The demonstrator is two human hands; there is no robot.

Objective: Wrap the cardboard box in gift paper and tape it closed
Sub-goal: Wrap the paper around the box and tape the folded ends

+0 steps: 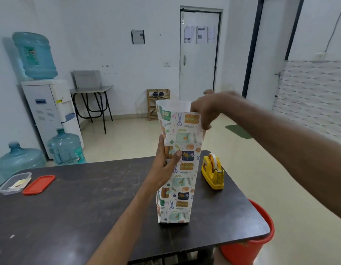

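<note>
A tall tube of patterned gift paper (182, 180) stands upright on the dark table (70, 203), its top end open and showing white inside. The cardboard box is hidden inside the paper. My left hand (165, 163) grips the tube's left side at mid height, thumb across the front. My right hand (204, 109) reaches over from the right and pinches the paper's top right edge. A yellow tape dispenser (213, 173) with a white roll sits just right of the tube.
A clear plastic container (14, 183) and its red lid (39, 184) lie at the table's far left. A red bucket (249, 243) stands below the table's right front corner. Water jugs and a dispenser (49, 111) stand on the floor beyond.
</note>
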